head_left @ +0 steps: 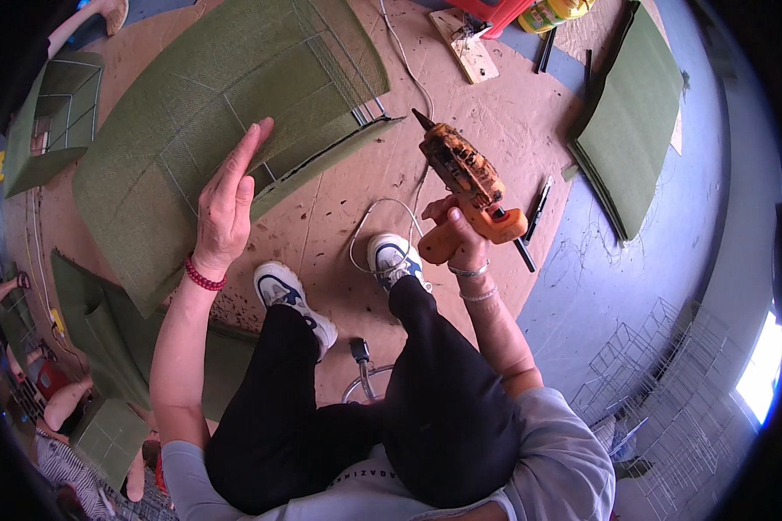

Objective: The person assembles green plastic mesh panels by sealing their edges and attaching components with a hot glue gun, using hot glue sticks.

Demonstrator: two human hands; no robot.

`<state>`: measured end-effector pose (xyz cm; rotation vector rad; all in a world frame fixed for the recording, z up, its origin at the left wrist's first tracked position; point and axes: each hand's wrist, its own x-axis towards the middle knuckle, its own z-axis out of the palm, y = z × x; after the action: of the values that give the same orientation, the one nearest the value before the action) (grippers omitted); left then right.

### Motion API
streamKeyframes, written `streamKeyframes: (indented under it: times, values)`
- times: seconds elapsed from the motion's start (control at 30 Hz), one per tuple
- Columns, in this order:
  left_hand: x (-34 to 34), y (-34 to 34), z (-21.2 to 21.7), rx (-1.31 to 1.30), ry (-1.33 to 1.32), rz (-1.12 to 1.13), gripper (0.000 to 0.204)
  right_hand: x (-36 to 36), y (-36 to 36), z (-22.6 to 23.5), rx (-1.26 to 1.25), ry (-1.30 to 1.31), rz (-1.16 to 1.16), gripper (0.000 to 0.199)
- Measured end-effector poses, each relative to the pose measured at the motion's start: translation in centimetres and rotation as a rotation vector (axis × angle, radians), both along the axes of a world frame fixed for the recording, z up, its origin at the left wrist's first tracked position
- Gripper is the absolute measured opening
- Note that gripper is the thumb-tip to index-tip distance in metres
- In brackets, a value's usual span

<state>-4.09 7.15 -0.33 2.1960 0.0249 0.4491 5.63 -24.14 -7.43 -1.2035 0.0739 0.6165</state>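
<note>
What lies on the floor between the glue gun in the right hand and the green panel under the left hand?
Head view: between the glue gun and the green panel lies brown floor board, crossed by a thin white cord.

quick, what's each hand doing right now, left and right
Left hand: open, fingers flat against the edge of the green panel.
Right hand: closed around the handle of the orange glue gun.
</note>
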Motion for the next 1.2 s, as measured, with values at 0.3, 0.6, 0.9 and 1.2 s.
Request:
streamKeyframes:
  times: [0.3,0.6,0.9,1.2]
  values:
    - [0.1,0.0,0.1,0.01,-0.006,-0.015,0.043,-0.3,-0.7,-0.1,0.038,-0.006,0.104,0.041]
    - [0.1,0.2,0.1,0.076,0.024,-0.04,0.043,10.8,-2.4,-7.9,0.082,0.171,-0.053,0.035]
    - [0.1,0.3,0.4,0.113,0.059,-0.074,0.046,22.5,-1.3,-13.4,0.157,0.207,-0.176,0.03]
    - [0.0,0.4,0.4,0.098,0.116,-0.063,0.046,29.5,1.9,-18.4,0.237,0.148,-0.135,0.04]
